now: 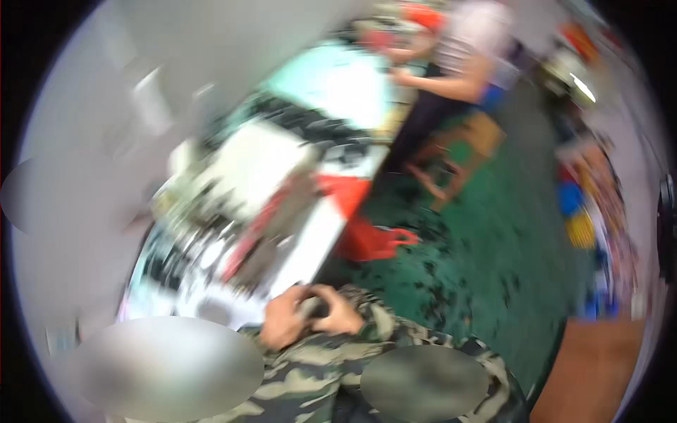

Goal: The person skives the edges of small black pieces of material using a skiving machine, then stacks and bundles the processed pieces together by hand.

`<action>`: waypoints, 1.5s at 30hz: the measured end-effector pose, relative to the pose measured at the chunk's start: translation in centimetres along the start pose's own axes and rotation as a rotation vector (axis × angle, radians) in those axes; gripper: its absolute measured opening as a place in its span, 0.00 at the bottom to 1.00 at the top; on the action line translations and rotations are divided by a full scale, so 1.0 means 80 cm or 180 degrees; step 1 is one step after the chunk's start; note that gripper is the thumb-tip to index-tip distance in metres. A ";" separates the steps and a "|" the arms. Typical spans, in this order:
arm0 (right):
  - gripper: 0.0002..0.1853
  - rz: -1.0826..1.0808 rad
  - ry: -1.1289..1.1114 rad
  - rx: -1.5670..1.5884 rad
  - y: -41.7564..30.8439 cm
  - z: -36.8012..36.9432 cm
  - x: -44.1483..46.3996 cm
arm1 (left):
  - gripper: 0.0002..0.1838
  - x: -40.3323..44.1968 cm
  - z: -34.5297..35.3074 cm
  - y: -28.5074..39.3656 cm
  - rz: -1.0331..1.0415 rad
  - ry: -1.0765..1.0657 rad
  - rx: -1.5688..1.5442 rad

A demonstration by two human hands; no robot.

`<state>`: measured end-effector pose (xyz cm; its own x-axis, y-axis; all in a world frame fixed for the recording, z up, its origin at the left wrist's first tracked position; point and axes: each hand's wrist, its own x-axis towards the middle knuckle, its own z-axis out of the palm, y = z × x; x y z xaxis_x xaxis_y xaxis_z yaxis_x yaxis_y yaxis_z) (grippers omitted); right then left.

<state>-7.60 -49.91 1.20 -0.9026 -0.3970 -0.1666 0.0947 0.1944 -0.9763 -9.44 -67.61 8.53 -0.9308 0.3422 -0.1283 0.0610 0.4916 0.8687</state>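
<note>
Close to my body, above my lap in camouflage sleeves and clothing, my left hand (283, 322) and my right hand (340, 312) meet with fingers curled toward each other. Between them is a small dark thing (315, 308), too blurred to name. Both hands are closed around it, and the fingertips partly hide it. Just beyond the hands lies the near edge of a cluttered white worktable (303, 243), where small dark and silvery pieces are spread.
A large white box-like thing (257, 166) and dark piles cover the table. A red bag (367, 240) hangs at its edge. Farther off, a person (469, 60) works beside a wooden stool (486, 134). Dark scraps litter the green floor (486, 240). A brown board (592, 366) is at lower right.
</note>
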 end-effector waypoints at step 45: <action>0.13 0.1529 -0.2129 0.1707 -0.141 0.117 0.142 | 0.05 -0.240 -0.144 -0.236 -0.1967 0.2193 0.1177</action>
<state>-14.96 -65.01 8.99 -0.3099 -0.8405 -0.4445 0.7167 0.1007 -0.6900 3.12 -92.68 0.12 -0.8358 -0.5398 -0.1003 -0.5055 0.6853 0.5243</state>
